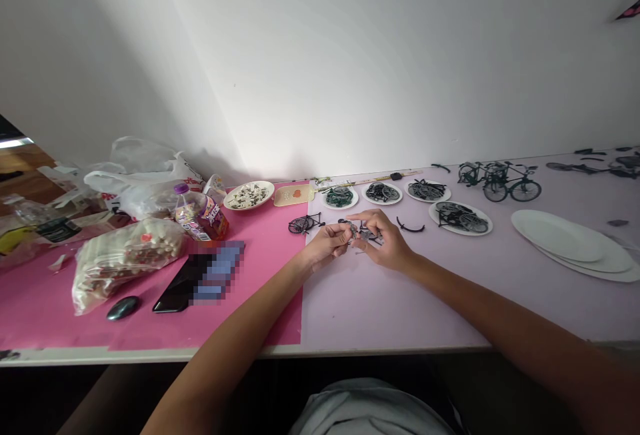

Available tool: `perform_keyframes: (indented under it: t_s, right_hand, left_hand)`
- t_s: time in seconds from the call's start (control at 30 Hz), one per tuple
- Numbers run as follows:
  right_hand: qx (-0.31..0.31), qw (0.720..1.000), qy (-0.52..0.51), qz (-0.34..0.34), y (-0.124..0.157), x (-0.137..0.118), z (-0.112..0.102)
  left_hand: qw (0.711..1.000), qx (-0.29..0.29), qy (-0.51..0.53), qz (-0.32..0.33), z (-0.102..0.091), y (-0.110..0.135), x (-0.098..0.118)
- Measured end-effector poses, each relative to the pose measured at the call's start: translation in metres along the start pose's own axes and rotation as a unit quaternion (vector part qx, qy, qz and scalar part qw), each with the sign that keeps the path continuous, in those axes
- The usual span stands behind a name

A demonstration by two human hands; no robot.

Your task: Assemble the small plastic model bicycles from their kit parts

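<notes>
My left hand [324,248] pinches a small dark green model-bicycle part [353,231] between thumb and fingers. From the other side my right hand [387,243] closes its fingertips on the same piece, its index finger arched over the top. The part's exact shape is too small to make out. Left of my hands lies a black wheel-and-frame piece [304,223]; to the right is a curved black strip [411,225]. More grey pieces show partly behind my right fingers. Plates of green parts [339,197] and black parts [382,193] stand just beyond.
Two assembled model bicycles [510,185] stand at the back right, near stacked white plates [565,238]. A plate of wheels [461,217] lies closer. On the left are a bowl of small pieces [249,195], a drink bottle [200,215], a stuffed plastic bag [125,255] and a phone [183,281].
</notes>
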State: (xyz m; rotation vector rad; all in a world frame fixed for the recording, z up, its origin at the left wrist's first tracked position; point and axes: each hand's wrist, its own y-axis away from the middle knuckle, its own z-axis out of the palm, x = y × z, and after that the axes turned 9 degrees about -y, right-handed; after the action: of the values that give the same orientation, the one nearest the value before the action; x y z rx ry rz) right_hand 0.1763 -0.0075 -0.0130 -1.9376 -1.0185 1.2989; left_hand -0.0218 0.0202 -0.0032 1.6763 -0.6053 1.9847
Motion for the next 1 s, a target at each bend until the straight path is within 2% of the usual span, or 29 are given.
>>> perform_keyframes:
  t_s: [0.4,0.7,1.0]
  right_hand:
    - [0.024,0.999,0.019,-0.014,-0.001,-0.001,0.001]
    - [0.040,0.999,0.025,-0.007,0.000,0.001,0.001]
    - [0.009,0.999,0.041,0.000,0.000,0.001,0.000]
  left_hand:
    - [1.000,0.009,0.005,0.004,0.006,0.002,0.004]
    - [1.000,-0.004,0.011,0.017,0.009,0.004,0.006]
    - [0.999,0.012,0.034,0.015,0.011,0.004,0.006]
